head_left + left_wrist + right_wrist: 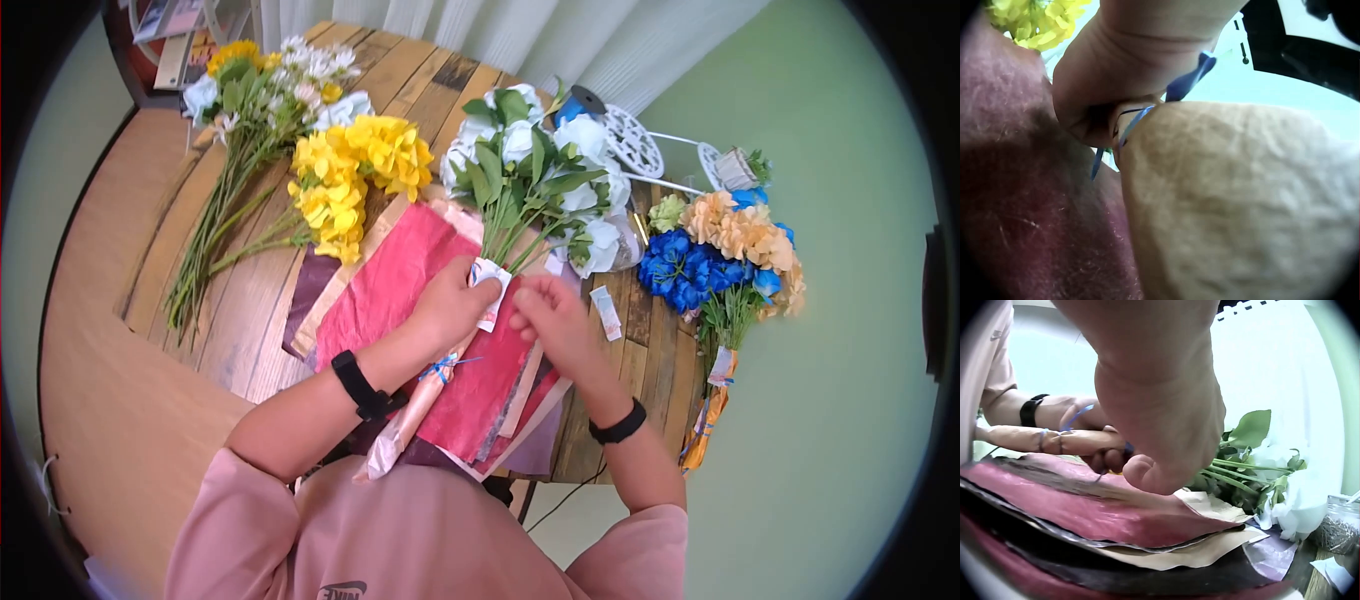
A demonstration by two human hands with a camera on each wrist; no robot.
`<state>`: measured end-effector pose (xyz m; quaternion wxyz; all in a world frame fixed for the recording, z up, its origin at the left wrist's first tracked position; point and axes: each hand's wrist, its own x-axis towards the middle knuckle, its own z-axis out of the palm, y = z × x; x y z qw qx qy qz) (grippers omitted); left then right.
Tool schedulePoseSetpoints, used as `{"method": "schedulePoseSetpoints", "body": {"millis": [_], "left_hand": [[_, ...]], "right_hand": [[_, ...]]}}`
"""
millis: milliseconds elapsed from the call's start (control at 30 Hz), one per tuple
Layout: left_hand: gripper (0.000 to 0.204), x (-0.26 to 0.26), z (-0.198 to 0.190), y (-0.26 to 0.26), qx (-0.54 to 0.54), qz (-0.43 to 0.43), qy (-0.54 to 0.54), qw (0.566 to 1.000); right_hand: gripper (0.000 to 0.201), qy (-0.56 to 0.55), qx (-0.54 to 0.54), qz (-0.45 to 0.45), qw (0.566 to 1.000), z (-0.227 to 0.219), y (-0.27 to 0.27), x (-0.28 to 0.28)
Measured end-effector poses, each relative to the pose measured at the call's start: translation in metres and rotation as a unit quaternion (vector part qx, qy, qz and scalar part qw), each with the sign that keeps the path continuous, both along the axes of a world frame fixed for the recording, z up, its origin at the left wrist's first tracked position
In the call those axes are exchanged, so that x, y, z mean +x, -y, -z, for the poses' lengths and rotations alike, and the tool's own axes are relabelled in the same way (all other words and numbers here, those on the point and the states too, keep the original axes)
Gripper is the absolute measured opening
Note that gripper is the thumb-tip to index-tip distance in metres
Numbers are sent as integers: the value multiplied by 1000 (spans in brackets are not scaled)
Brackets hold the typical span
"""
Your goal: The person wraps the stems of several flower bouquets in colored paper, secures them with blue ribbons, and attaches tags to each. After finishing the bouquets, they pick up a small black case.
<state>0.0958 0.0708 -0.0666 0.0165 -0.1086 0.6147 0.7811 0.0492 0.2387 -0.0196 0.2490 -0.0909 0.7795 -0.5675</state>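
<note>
My left hand (455, 305) grips the stems of a bouquet of white artificial flowers (517, 143) with green leaves. Its thumb presses a small printed white paper label (489, 285) against the stems. Tan paper (1082, 441) wraps the lower stems, tied with a thin blue ribbon (440, 368); one ribbon end also shows in the left wrist view. My right hand (555, 320) is at the label's right edge with its fingers bent. I cannot tell whether those fingers pinch anything. Beneath both hands lie stacked red wrapping sheets (385, 280).
Yellow flowers (345, 180) and long-stemmed white daisies (315, 65) lie on the left of the wooden table (245, 340). At the right edge rests a blue and peach bouquet (695, 265) with orange-wrapped stems. A paper slip (606, 313) and a clear jar (1339, 525) are nearby.
</note>
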Motion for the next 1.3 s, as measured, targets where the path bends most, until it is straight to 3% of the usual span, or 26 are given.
{"method": "schedulePoseSetpoints", "body": {"millis": [67, 133, 267, 300, 467, 533, 600, 667, 700, 733, 800, 867, 933, 1033, 1100, 1200, 1300], "left_hand": [[29, -3, -2, -4, -76, -34, -41, 996], [26, -1, -10, -10, -86, -43, -81, 992], [25, 10, -42, -22, -61, -35, -104, 992], [25, 12, -48, -25, -13, -39, -126, 991], [30, 22, -74, -42, 69, -37, -224, 971], [32, 28, -84, -53, 108, -52, -254, 960], [35, 28, -88, -63, 105, -32, -265, 958], [32, 30, -95, -75, 140, 6, -262, 955], [31, 31, -100, -81, 155, 17, -255, 954], [30, 32, -107, -88, 167, 24, -247, 954], [30, 32, -117, -106, 176, 39, -234, 955], [31, 28, -119, -121, 147, 97, -212, 961], [30, 21, -117, -148, 128, 114, -264, 949], [29, 9, -125, -183, 116, 217, -268, 931], [38, 2, -133, -208, 126, 271, -228, 927], [55, -6, -119, -249, 165, 298, -206, 917], [55, -11, -93, -269, 4, 329, -227, 916]], "right_hand": [[38, 11, -26, 10, 1000, 2, -3, 19], [38, 58, -45, 5, 997, -1, -1, 37], [44, 71, -55, -35, 995, -17, 4, 65], [46, 117, -112, -21, 986, -24, 4, 69], [55, 66, -202, -25, 977, -36, 1, 84], [58, -53, -262, -35, 963, -30, -1, 86], [59, -65, -256, 8, 964, -33, -12, 95], [40, -110, -210, 69, 969, -37, -21, 102], [39, -251, -216, 93, 939, -34, -18, 99], [39, -261, -214, 113, 935, -39, -32, 100], [42, -285, -88, 91, 950, -51, -58, 105], [42, -290, -81, 113, 947, -59, -83, 108], [39, -377, -73, 138, 913, -55, -109, 104], [36, -353, -30, 171, 920, -76, -160, 112], [36, -324, 14, 188, 927, -78, -193, 113], [34, -369, 62, 216, 902, -81, -238, 111], [34, -378, 137, 243, 883, -83, -274, 114]]}}
